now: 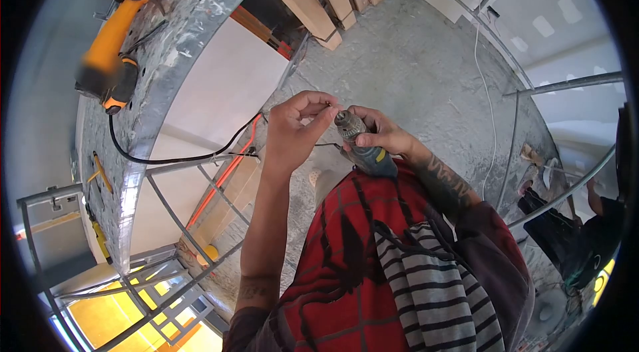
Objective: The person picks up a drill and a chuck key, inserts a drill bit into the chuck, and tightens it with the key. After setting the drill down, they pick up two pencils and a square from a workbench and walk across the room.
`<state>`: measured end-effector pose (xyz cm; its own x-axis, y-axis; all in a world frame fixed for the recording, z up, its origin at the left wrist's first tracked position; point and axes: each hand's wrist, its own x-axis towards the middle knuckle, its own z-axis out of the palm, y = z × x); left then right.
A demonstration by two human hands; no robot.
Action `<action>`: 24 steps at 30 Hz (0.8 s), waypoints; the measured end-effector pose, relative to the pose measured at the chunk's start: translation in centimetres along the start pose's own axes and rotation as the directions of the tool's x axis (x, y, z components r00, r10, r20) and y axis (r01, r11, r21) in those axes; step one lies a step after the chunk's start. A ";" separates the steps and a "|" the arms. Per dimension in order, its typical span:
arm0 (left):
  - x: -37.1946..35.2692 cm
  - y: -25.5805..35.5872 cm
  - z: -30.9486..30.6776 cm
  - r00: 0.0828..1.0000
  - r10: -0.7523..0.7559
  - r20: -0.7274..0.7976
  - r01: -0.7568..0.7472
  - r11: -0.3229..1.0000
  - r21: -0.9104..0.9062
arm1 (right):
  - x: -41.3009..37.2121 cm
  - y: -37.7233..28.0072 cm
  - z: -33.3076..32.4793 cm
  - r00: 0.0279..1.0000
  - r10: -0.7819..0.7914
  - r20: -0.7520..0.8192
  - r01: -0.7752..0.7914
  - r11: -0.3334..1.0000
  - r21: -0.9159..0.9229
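Platform, upper L of frame; red shirt, lower ctr, prob. backs the drill for steadiness. Orange tool on platform, prob. parked w/in reach. Drill mid-frame, nose up-frame; R hand grips it near chuck. L hand pinches tiny piece just beside chuck, prob. for fine control; too small to ID.

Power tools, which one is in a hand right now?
The grey-blue drill, held in the right hand; the orange tool lies on the spattered bench.
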<state>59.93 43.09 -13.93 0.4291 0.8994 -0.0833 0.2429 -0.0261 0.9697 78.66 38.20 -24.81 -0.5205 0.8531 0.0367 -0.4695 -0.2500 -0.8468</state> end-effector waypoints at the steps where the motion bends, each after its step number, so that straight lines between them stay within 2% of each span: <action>1: 0.1 -0.1 0.0 1.000 0.010 -0.002 -0.010 1.000 -0.003 | 0.0 -0.2 0.0 1.000 0.008 0.011 -0.008 1.000 0.013; 3: 0.3 -0.1 0.1 1.000 -0.003 0.000 0.003 1.000 0.008 | -0.1 -0.5 -0.2 1.000 0.016 0.020 -0.016 1.000 0.027; 5: 0.4 -0.3 0.1 1.000 -0.015 0.001 0.015 1.000 0.021 | -0.2 -0.8 -0.6 0.985 0.162 0.064 -0.173 0.941 0.292; 6: 0.5 -0.5 0.0 1.000 0.000 0.024 0.000 1.000 -0.011 | -0.2 -0.6 -0.5 0.985 0.161 0.063 -0.172 0.941 0.291; 8: 0.5 -0.6 0.1 0.999 0.019 0.047 -0.017 0.999 -0.043 | -0.2 0.1 -0.4 0.999 0.016 -0.031 -0.014 0.999 0.040; 10: 0.5 -0.6 0.4 0.998 0.041 0.037 -0.029 0.956 -0.291 | 0.1 0.7 -0.9 0.998 0.002 -0.060 -0.003 1.000 -0.011; 11: 0.4 -1.0 0.2 0.998 0.047 0.041 -0.033 0.955 -0.295 | 0.1 0.8 -1.2 0.996 -0.012 -0.088 0.006 0.998 -0.063; 13: -0.1 -3.3 -0.3 0.998 0.027 0.053 -0.012 0.965 -0.264 | -0.2 0.8 -1.6 0.994 -0.046 -0.096 0.045 0.999 -0.015; 15: -1.1 -7.0 -0.5 0.957 -0.005 0.289 -0.029 0.993 0.111 | -0.5 0.0 -1.7 0.991 -0.083 -0.101 0.086 0.996 0.028; 17: -3.0 -8.5 1.7 0.892 -0.076 0.445 -0.023 0.977 0.212 | -0.9 -1.1 -1.3 0.982 -0.072 -0.173 0.129 0.928 0.349; 18: -3.7 -8.5 2.8 0.892 -0.064 0.447 -0.032 0.978 0.204 | -0.9 -0.9 -1.3 0.982 -0.073 -0.175 0.129 0.932 0.337; 20: -4.4 -8.4 4.4 0.915 0.022 0.402 -0.013 1.000 -0.025 | -0.9 -0.2 -1.4 0.940 -0.156 -0.304 0.272 0.882 0.386; 21: -4.1 -9.0 4.5 0.916 0.086 0.393 -0.091 0.996 -0.005 | -1.0 -0.3 -1.3 0.938 -0.161 -0.308 0.275 0.887 0.371; 22: -3.5 -9.4 4.3 0.912 0.102 0.398 -0.105 0.994 -0.015 | -1.1 -0.4 -1.2 0.932 -0.152 -0.329 0.282 0.874 0.395; 24: -1.3 -8.5 3.6 0.984 0.009 0.177 0.019 0.987 -0.158 | -1.2 -1.0 -0.8 0.926 -0.140 -0.350 0.286 0.867 0.409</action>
<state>60.46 40.59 -22.91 0.5787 0.8075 -0.1139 0.1104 0.0607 0.9920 80.33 37.81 -24.42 -0.1664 0.9855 -0.0328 -0.8474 -0.1600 -0.5062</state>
